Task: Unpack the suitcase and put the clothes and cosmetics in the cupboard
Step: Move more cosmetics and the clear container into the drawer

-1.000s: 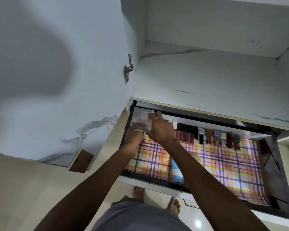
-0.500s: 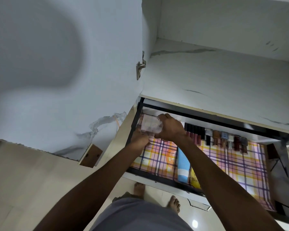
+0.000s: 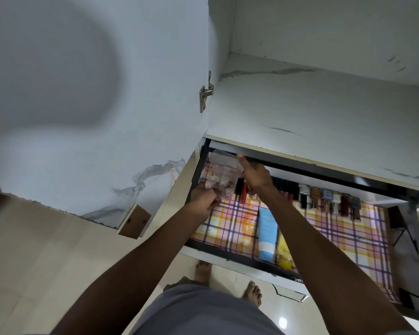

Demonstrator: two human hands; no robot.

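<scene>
A clear plastic box (image 3: 221, 174) with small pinkish items inside is held over the far left corner of the pulled-out drawer (image 3: 228, 253). My left hand (image 3: 202, 203) grips its near lower edge. My right hand (image 3: 254, 174) holds its right side, fingers reaching up along the lid. The drawer is lined with a plaid sheet (image 3: 336, 232). A row of lipsticks and small bottles (image 3: 324, 198) stands along the back. A blue tube (image 3: 267, 234) and a yellow tube (image 3: 284, 255) lie near the front, partly under my right forearm.
The open cupboard door (image 3: 94, 105) stands on the left with a hinge (image 3: 205, 93) at its edge. A bare white shelf (image 3: 312, 112) sits above the drawer. My feet (image 3: 228, 279) are on the tiled floor below the drawer front.
The box has tilted and lifted slightly at the drawer's far left corner. My right hand has shifted from on top of the box to its right side.
</scene>
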